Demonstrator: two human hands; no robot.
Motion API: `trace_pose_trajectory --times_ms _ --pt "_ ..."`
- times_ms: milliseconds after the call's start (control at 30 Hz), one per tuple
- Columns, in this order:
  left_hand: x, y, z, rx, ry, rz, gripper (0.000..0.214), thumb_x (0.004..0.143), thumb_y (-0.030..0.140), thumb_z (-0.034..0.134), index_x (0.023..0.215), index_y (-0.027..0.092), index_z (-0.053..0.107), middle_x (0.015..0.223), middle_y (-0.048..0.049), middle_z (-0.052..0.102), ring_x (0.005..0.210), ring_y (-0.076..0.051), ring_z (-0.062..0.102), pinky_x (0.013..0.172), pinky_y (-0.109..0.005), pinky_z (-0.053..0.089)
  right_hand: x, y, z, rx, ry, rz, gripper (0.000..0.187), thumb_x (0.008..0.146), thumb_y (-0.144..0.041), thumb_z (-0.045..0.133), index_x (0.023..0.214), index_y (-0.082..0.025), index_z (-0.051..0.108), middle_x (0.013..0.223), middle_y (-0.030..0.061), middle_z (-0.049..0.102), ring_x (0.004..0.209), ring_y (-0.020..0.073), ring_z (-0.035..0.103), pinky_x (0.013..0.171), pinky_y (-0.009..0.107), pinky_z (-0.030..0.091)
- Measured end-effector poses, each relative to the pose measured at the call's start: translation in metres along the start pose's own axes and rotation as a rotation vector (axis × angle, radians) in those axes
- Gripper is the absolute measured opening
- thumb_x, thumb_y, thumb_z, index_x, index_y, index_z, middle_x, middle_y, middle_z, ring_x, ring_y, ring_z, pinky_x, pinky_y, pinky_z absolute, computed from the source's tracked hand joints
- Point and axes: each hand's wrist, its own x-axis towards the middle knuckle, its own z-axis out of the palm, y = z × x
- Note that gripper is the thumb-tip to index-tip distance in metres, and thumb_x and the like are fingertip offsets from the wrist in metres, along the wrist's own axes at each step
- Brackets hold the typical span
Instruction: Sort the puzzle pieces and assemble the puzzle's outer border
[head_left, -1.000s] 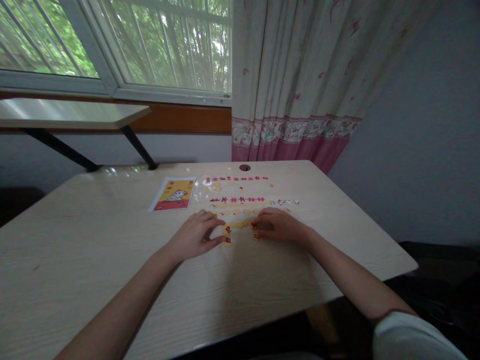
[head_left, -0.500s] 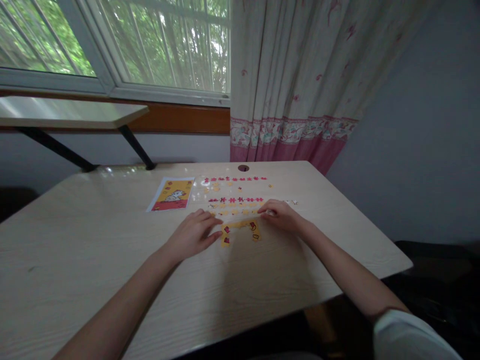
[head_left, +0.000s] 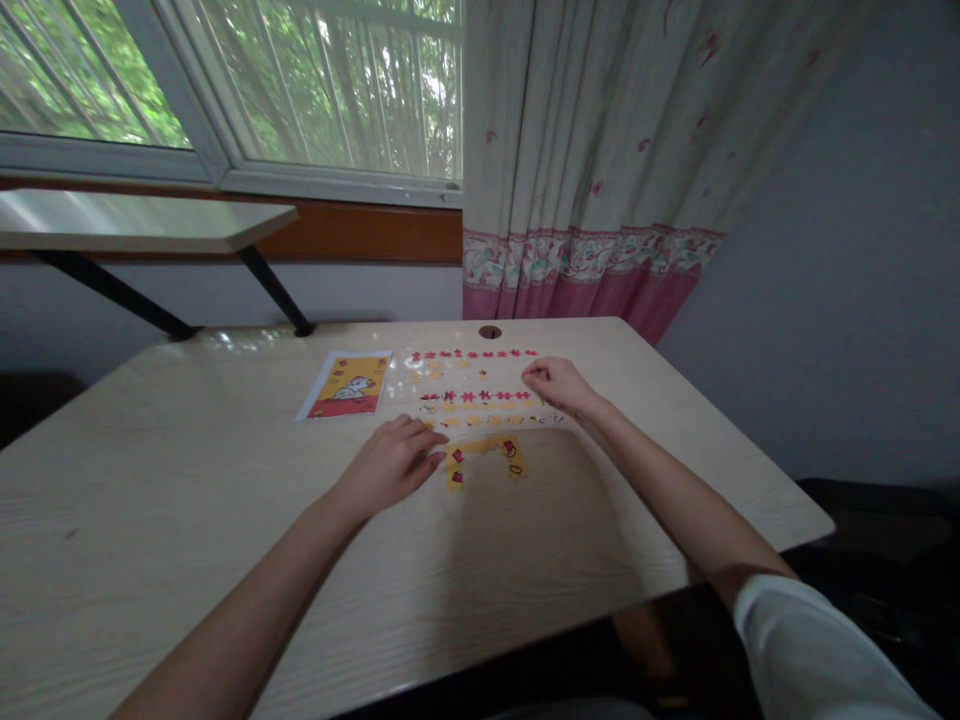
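My left hand [head_left: 394, 462] rests on the table with its fingers apart, thumb and index tip beside the left edge of a partly joined jigsaw puzzle [head_left: 456, 466]. That puzzle is a yellow strip with two legs, printed with red and dark shapes. My right hand [head_left: 559, 384] is farther out, right of the loose pieces, with thumb and fingertips pinched together. Whatever is between those fingertips is hidden or too small to make out. Between the hands lie rows of loose puzzle pieces: red ones [head_left: 468, 397], yellow ones [head_left: 493, 421] and a far red row [head_left: 472, 354].
A printed picture [head_left: 349, 386] of a white animal on yellow and red lies left of the pieces. A raised shelf [head_left: 150, 222] on dark legs stands at the back left. A round cable hole [head_left: 490, 332] is near the back edge. A curtain [head_left: 585, 180] hangs behind.
My right hand has moved away from the near yellow row, farther back, to where a loose yellow piece lay. Pale pieces now show at that row's right end. My left hand stays.
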Motion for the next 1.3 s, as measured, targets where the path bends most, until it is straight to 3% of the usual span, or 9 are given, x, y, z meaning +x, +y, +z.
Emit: trace_pose_trajectory --times_ms 133,233,367,633,867,1100,1300 --pt "0.000 0.001 0.000 0.030 -0.003 -0.002 0.024 0.088 0.028 0.044 0.103 0.019 0.061 0.088 -0.0073 0.061 0.084 -0.022 0.051 0.075 -0.035 0.041 0.009 0.028 -0.002 -0.094 0.083 0.217 0.026 0.082 -0.019 0.046 0.096 -0.017 0.068 0.097 0.0079 0.068 0.089 0.0182 0.061 0.079 0.027 0.043" --pt "0.000 0.002 0.000 0.043 -0.011 -0.001 0.024 0.088 0.027 0.043 0.103 0.019 0.060 0.088 -0.0071 0.061 0.085 -0.022 0.050 0.075 -0.036 0.041 0.010 0.041 -0.001 -0.118 0.085 0.254 0.028 0.082 -0.017 0.045 0.097 -0.016 0.068 0.101 0.0096 0.067 0.093 0.0194 0.060 0.082 0.029 0.043" --pt "0.000 0.001 0.001 0.043 -0.010 -0.002 0.024 0.088 0.027 0.043 0.103 0.019 0.061 0.087 -0.0071 0.060 0.085 -0.022 0.050 0.074 -0.036 0.041 0.010 0.040 0.003 -0.122 0.044 0.242 0.024 0.080 -0.023 0.052 0.097 -0.018 0.069 0.099 0.0083 0.068 0.089 0.0185 0.061 0.080 0.027 0.044" --pt "0.000 -0.001 0.003 0.035 0.012 0.004 0.023 0.087 0.028 0.045 0.101 0.020 0.061 0.085 -0.0070 0.061 0.083 -0.022 0.051 0.073 -0.036 0.041 0.019 0.004 0.016 -0.126 0.000 0.167 0.023 0.082 -0.030 0.053 0.096 -0.020 0.069 0.095 0.0064 0.068 0.084 0.0167 0.062 0.072 0.024 0.045" --pt "-0.001 0.000 0.003 0.036 0.005 -0.005 0.023 0.088 0.027 0.045 0.103 0.020 0.061 0.086 -0.0068 0.060 0.084 -0.022 0.051 0.074 -0.035 0.040 0.037 -0.036 0.028 -0.174 0.033 0.091 0.026 0.086 -0.025 0.044 0.096 -0.016 0.067 0.102 0.0121 0.064 0.095 0.0216 0.058 0.081 0.030 0.042" --pt "-0.001 0.003 0.001 0.040 0.011 -0.026 0.023 0.088 0.027 0.044 0.100 0.019 0.062 0.084 -0.0070 0.061 0.081 -0.022 0.050 0.071 -0.034 0.039 0.070 -0.087 0.051 -0.094 -0.111 -0.119 0.023 0.084 -0.031 0.049 0.096 -0.022 0.067 0.100 0.0048 0.066 0.091 0.0184 0.059 0.077 0.026 0.043" --pt "-0.001 0.003 0.001 0.044 0.008 -0.037 0.023 0.088 0.026 0.044 0.098 0.018 0.063 0.083 -0.0067 0.061 0.080 -0.022 0.049 0.071 -0.034 0.038 0.083 -0.098 0.067 -0.056 -0.155 -0.160 0.025 0.081 -0.037 0.054 0.097 -0.021 0.066 0.100 0.0057 0.065 0.090 0.0192 0.058 0.076 0.026 0.043"
